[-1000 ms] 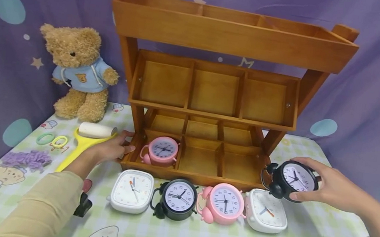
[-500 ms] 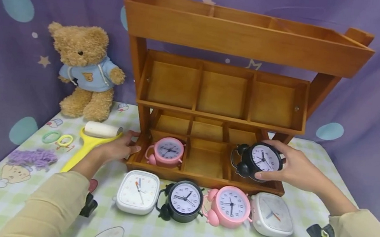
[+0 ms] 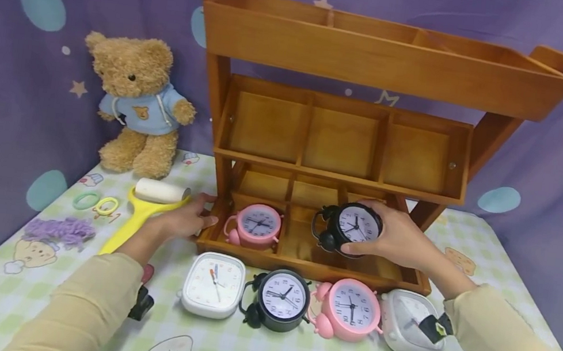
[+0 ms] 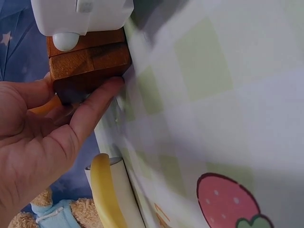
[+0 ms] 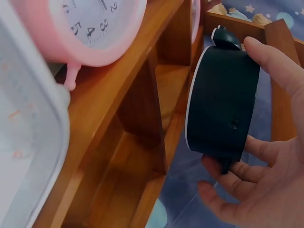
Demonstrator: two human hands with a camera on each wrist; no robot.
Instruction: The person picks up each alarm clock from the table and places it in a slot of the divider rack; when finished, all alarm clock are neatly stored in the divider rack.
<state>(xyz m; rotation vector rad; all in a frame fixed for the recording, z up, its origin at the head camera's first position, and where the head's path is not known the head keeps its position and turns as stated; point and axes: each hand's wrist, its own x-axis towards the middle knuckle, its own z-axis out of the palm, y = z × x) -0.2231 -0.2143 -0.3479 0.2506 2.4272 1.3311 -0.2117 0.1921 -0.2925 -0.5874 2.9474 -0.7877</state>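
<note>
Over the bottom tier of the wooden rack (image 3: 313, 260), the right hand (image 3: 399, 241) grips a black alarm clock (image 3: 351, 227) by its rim, thumb and fingers curled round the case, above the middle front compartment. A pink clock (image 3: 255, 226) sits in the compartment to the left. The left hand (image 3: 184, 222) rests with fingers straight against the rack's left front corner. Risk, as judged: the clock's bells or feet could catch a divider if it goes down tilted; a loose rim grip might let it roll onto the four clocks lined up before the rack.
</note>
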